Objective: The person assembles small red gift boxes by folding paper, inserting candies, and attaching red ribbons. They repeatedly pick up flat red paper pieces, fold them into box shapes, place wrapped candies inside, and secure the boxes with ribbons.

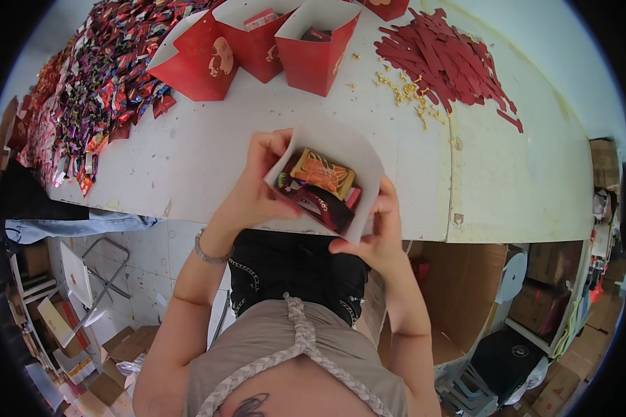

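Note:
Between my two hands is an open-topped paper box (360, 149), its white inside facing up at me. A gold-orange wrapped packet (323, 174) lies on top of several dark red and purple wrapped sweets (320, 206) inside it. My left hand (257, 187) is wrapped round the box's left side, thumb toward the near edge. On the right side my right hand (380, 229) grips it, fingers behind and thumb at the near corner. The box is held over the table's near edge; its outer faces are mostly hidden.
Red paper boxes (316, 62) stand at the back of the white table (209, 153). A large heap of wrapped sweets (111, 83) covers the left. Dark red strips (442, 55) and small gold fasteners (405, 90) lie back right. Under the table stands a cardboard box (459, 292).

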The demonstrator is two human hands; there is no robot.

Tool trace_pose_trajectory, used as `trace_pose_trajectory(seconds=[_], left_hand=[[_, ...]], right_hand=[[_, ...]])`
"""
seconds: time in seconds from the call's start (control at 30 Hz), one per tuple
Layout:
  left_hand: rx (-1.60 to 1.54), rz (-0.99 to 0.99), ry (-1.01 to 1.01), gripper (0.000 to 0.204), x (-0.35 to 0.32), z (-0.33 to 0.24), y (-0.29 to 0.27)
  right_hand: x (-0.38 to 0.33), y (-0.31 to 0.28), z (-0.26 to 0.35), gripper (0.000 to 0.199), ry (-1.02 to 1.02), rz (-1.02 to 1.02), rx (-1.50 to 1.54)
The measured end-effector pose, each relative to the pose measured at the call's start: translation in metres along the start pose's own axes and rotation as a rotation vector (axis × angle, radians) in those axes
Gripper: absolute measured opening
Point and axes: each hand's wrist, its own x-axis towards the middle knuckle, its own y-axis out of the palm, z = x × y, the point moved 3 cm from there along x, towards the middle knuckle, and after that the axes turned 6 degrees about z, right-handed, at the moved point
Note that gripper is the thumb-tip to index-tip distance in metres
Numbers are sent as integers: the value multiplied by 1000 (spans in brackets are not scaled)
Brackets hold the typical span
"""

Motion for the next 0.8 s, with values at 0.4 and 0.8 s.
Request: trace_pose_trajectory(seconds=[0.4,0.8], left_hand=[[88,-430,169,53,-10,1,23],[63,-317,200,60,-7,12,12]], right_hand=[[34,29,-16,44,-2,-240,395],[23,33,-16,41,-28,-301,313]])
